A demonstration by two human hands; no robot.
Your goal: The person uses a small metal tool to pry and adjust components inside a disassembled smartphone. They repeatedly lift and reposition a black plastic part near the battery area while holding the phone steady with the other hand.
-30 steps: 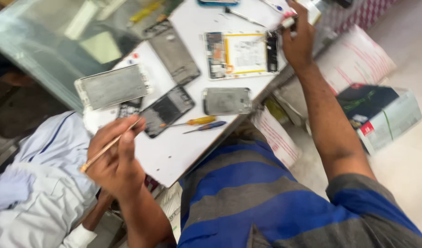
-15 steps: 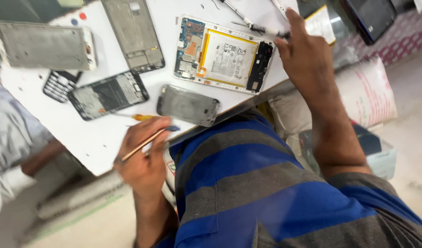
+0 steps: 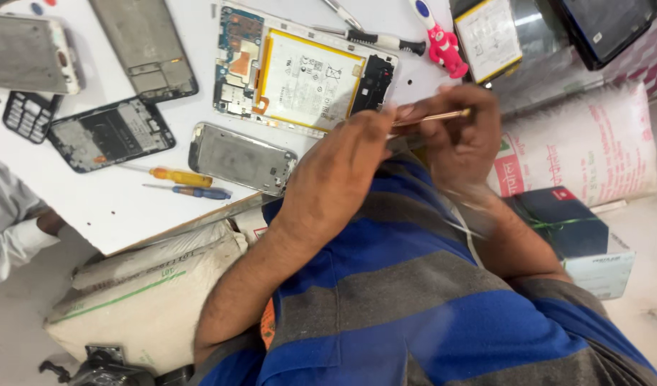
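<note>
both hands meet at the near edge of the white work board (image 3: 121,207). left hand (image 3: 339,168) is curled narrow, fingers touching the thin tan wooden stick (image 3: 435,116). right hand (image 3: 461,139) pinches that stick, which lies nearly level. just beyond lies the opened phone with glossy white yellow-edged battery (image 3: 307,75); a dull grey metal back cover (image 3: 241,157) sits left.

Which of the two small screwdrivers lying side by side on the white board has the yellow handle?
The yellow-handled screwdriver is the upper one, farther from the board's edge; the blue-handled screwdriver lies just below it.
</note>
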